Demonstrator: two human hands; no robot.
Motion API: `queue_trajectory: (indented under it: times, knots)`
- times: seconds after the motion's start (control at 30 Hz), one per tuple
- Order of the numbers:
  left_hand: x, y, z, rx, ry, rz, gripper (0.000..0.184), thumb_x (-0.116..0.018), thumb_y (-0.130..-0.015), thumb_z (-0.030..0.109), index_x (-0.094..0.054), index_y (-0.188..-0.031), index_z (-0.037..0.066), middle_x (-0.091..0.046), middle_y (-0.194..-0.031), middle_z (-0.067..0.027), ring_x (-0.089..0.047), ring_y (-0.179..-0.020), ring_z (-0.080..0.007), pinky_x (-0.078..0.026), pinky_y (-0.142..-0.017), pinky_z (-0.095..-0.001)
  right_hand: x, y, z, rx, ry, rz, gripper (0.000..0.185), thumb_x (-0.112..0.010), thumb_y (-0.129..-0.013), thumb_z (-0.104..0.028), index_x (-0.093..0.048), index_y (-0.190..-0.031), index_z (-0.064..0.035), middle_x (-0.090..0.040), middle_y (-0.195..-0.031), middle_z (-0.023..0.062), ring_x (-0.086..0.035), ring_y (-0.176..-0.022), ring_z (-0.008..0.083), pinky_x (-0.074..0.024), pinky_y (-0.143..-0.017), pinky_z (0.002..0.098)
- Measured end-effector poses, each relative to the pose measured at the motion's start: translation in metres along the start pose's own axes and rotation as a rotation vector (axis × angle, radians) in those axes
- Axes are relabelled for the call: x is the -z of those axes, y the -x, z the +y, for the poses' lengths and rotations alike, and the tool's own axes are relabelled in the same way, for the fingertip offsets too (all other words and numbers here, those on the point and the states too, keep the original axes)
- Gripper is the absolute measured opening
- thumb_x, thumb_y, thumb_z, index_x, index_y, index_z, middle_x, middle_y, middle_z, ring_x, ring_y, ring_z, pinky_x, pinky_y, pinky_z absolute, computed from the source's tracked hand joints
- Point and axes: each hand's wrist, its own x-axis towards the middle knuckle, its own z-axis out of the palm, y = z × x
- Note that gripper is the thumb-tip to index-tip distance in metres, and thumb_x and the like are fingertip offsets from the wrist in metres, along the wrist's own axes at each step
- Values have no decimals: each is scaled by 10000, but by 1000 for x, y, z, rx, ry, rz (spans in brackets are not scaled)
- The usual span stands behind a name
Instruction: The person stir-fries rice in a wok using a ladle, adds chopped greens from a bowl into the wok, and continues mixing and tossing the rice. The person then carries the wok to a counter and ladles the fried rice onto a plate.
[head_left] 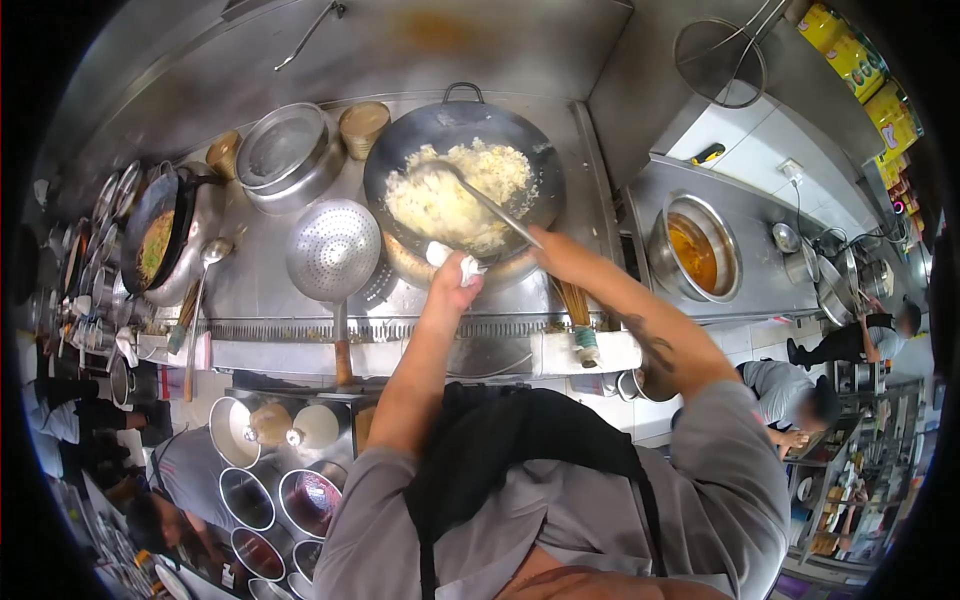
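A large dark wok (405,135) sits on the stove, holding a steaming heap of pale yellow grains that looks like egg fried rice (500,172). At the wok's near rim, my left hand (456,287) is closed on a folded white cloth (440,254); whether it also grips a handle under the cloth is hidden. My right hand (553,252) is wrapped round the long handle of a ladle (492,208). The ladle's bowl rests in the rice, left of the wok's middle, partly veiled by steam.
Left of the wok lies a perforated strainer (334,250), with stacked metal pans (283,148) behind it. A bamboo brush (578,315) is at the stove's front edge. On the right counter stands a pot of orange liquid (690,250). Co-workers (785,390) are at the sides.
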Motion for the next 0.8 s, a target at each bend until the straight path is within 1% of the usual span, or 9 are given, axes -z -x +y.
queue_trajectory:
  times: [0.1, 0.2, 0.4, 0.47, 0.5, 0.6, 0.67, 0.77, 0.8]
  knots:
    - [5, -8, -2, -135, -151, -64, 88, -517, -906, 183, -547, -963, 124, -592, -836, -26, -540, -701, -139, -392, -496, -234, 73, 38, -31, -310, 378, -331, 335, -524, -914, -191, -460, -1220, -71, -633, -851, 237, -635, -816, 392, -512, -697, 490]
    - [16, 5, -27, -258, -279, -80, 89, -510, -909, 184, -542, -978, 138, -587, -838, -26, -538, -684, -141, -377, -464, -239, 108, 50, -25, -225, 681, -297, 315, -487, -911, -144, -461, -1208, -41, -642, -868, 196, -658, -801, 354, -527, -688, 462]
    - [-62, 143, -23, 112, 93, 125, 113, -484, -933, 213, -520, -999, 128, -586, -855, -45, -559, -719, -151, -415, -472, -264, 136, 80, -77, -66, 659, -389, 353, -483, -890, -95, -447, -1228, 1, -647, -769, 192, -650, -702, 369, -532, -634, 463]
    - [-60, 131, -8, -737, -1299, -163, 122, -493, -924, 205, -518, -977, 98, -586, -844, -61, -562, -742, -155, -442, -491, -270, 130, 70, -61, -82, 641, -360, 315, -489, -871, -82, -458, -1171, 6, -648, -786, 185, -656, -726, 369, -531, -626, 463]
    - [-46, 118, -18, -990, -1299, -253, 141, -500, -915, 201, -519, -983, 79, -572, -789, -60, -549, -663, -155, -436, -461, -264, 124, 67, -53, -93, 631, -339, 296, -492, -861, -76, -463, -1142, 9, -648, -794, 182, -660, -738, 369, -530, -621, 462]
    - [22, 75, -78, -7, -9, 36, 203, -513, -911, 222, -519, -1064, 89, -572, -764, -50, -533, -579, -156, -421, -423, -263, 97, 63, -42, -72, 685, -128, 278, -477, -867, -73, -475, -1136, -3, -644, -784, 176, -659, -745, 370, -531, -627, 459]
    - [43, 114, -98, 82, 22, -149, 283, -530, -903, 255, -504, -1142, 107, -591, -769, -56, -541, -536, -162, -415, -395, -277, 110, 65, -45, -80, 646, -151, 295, -478, -881, -92, -479, -1168, -23, -639, -777, 193, -653, -741, 373, -529, -648, 461]
    - [-19, 138, -56, -1079, -1412, -169, 248, -552, -877, 177, -517, -1107, 88, -606, -831, -52, -558, -681, -182, -451, -521, -268, 113, 80, -55, -149, 484, -398, 408, -528, -899, -164, -458, -1278, -28, -628, -802, 253, -643, -792, 394, -521, -704, 479]
    - [-24, 123, -37, -987, -1408, -165, 242, -586, -850, 142, -526, -1072, 65, -608, -854, -57, -566, -725, -198, -462, -555, -278, 118, 88, -69, -129, 431, -405, 412, -532, -900, -170, -463, -1280, -28, -628, -818, 258, -640, -802, 399, -516, -714, 482]
